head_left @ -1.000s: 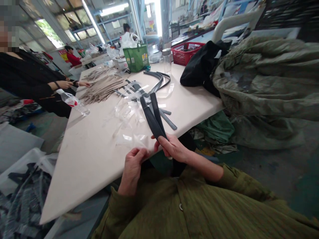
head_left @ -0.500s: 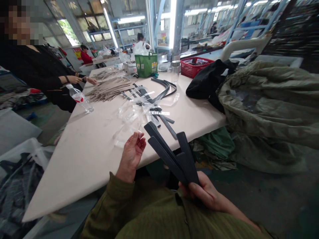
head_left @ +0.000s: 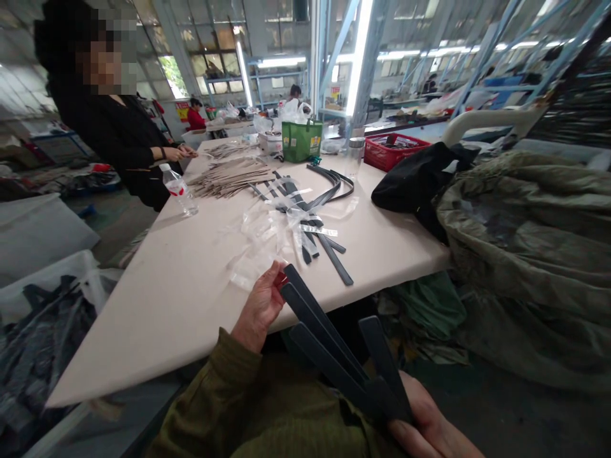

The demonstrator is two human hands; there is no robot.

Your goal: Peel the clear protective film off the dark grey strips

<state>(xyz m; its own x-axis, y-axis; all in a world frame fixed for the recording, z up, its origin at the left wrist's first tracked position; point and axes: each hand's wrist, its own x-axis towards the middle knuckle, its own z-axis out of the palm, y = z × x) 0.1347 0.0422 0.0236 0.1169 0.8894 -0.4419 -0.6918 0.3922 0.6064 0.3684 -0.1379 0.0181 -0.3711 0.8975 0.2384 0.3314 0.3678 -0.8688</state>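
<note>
My left hand is over the table's near edge, thumb and fingers pinched on a small piece of clear plastic. Its fingertips are close against the end of one dark strap; whether they grip that strap too I cannot tell. My right hand, low at the right, is closed around the lower part of several flat dark straps. Their rounded ends fan out towards my left hand, one standing apart to the right. Beyond them, clear plastic bags and more dark straps lie tangled on the table.
Brown strips, a water bottle, a green bag, a clear jar, a red basket and a black cloth bag are on the table. A person stands at the far left. A large sack is at right.
My right hand has moved lower and to the right, and the straps in it have fanned wider. The strap ends now reach my left fingertips. The view has shifted, with the person more visible.
</note>
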